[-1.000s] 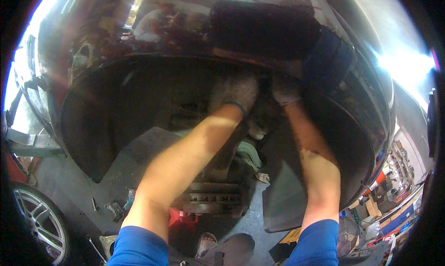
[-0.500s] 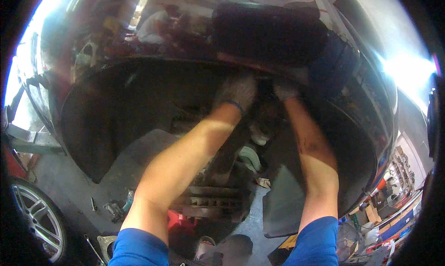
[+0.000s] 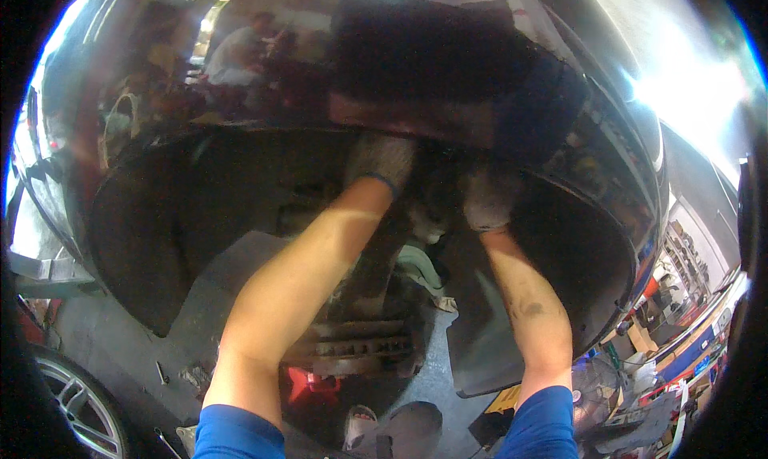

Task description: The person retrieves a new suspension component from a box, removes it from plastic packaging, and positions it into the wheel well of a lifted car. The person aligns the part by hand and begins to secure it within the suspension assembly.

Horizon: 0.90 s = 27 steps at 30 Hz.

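Observation:
Both my arms reach up into the dark wheel arch of a car with a glossy dark fender (image 3: 280,75). My left hand (image 3: 382,159), in a greyish glove, is at the arch's upper edge; its fingers are lost in shadow. Lower and to the right, my gloved right hand (image 3: 488,199) is raised beside the black arch liner (image 3: 580,259). Its fingers are too dark and blurred to make out, as is anything they might hold. Below and between my forearms are a pale green curved part (image 3: 420,267) and a brake disc (image 3: 352,345) with a vented edge.
A silver-spoked wheel with its tyre (image 3: 84,407) lies at the lower left, near a small tool (image 3: 162,372) on the floor. A red object (image 3: 312,383) is under the brake disc. Boxes and clutter (image 3: 640,339) fill the right side, beside a round fan-like object (image 3: 596,391).
My right hand has come down and back from the arch's upper edge. My left hand stays up at that edge. The whole view has shifted slightly.

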Each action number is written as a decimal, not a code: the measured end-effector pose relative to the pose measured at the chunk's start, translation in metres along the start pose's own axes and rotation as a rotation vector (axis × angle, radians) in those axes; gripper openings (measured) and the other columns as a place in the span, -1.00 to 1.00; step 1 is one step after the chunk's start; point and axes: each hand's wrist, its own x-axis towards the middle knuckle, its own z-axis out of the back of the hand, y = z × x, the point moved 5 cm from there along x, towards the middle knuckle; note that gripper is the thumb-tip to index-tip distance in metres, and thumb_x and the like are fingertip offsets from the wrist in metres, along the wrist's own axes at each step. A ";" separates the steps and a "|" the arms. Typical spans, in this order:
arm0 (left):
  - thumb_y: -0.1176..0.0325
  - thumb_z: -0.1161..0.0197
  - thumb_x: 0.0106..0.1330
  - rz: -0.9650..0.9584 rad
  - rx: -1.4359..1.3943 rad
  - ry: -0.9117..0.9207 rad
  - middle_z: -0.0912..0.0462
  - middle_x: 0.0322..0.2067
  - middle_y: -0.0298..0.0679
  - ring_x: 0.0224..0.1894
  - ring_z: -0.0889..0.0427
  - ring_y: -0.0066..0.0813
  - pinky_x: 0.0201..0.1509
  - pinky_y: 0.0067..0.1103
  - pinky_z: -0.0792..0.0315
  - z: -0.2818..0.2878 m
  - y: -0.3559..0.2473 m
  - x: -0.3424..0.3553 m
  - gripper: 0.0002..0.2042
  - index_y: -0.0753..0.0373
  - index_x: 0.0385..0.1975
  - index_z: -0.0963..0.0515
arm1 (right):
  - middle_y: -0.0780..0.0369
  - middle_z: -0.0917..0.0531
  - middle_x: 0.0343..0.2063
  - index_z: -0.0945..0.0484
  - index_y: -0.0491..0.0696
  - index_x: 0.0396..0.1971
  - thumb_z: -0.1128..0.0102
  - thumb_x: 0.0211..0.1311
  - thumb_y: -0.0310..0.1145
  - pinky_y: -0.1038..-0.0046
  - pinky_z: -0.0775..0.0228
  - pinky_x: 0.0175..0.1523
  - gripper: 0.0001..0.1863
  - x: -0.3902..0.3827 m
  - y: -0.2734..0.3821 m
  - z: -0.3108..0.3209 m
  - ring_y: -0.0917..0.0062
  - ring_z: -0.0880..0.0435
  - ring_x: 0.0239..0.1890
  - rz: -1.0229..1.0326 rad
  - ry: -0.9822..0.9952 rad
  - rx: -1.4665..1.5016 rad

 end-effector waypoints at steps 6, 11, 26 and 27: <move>0.00 0.13 0.68 -0.069 -0.073 -0.070 -0.48 0.48 0.05 0.44 -0.51 0.17 0.49 -0.10 -0.45 -0.002 0.002 -0.001 -0.48 0.08 0.44 -0.53 | -0.01 -0.73 0.09 -0.72 -0.03 0.07 -0.45 0.20 -0.11 0.02 -0.57 0.19 -0.52 0.072 0.013 -0.042 0.02 -0.72 0.08 -0.091 0.304 0.266; 0.01 0.13 0.69 0.020 -0.175 -0.264 -0.55 0.41 0.08 0.41 -0.56 0.14 0.45 -0.09 -0.49 0.004 -0.003 -0.019 -0.50 0.09 0.38 -0.58 | -0.01 -0.73 0.09 -0.72 -0.03 0.07 -0.44 0.21 -0.12 0.02 -0.57 0.19 -0.53 0.125 0.017 -0.081 0.03 -0.72 0.08 -0.119 0.417 0.401; 0.12 -0.04 0.63 -0.126 0.189 0.098 -0.64 0.30 0.15 0.30 -0.65 0.16 0.39 -0.12 -0.54 0.025 -0.020 -0.013 -0.57 0.16 0.32 -0.61 | -0.01 -0.73 0.10 -0.72 -0.03 0.09 -0.41 0.24 -0.13 0.03 -0.57 0.20 -0.54 0.135 0.036 -0.079 0.04 -0.72 0.10 -0.107 0.524 0.497; 0.12 -0.05 0.63 -0.122 0.164 0.194 -0.61 0.32 0.15 0.32 -0.64 0.15 0.40 -0.13 -0.53 0.037 -0.017 -0.019 -0.55 0.15 0.37 -0.58 | -0.02 -0.73 0.10 -0.72 -0.03 0.09 -0.41 0.24 -0.13 0.03 -0.57 0.21 -0.54 0.135 0.039 -0.080 0.04 -0.72 0.10 -0.110 0.535 0.501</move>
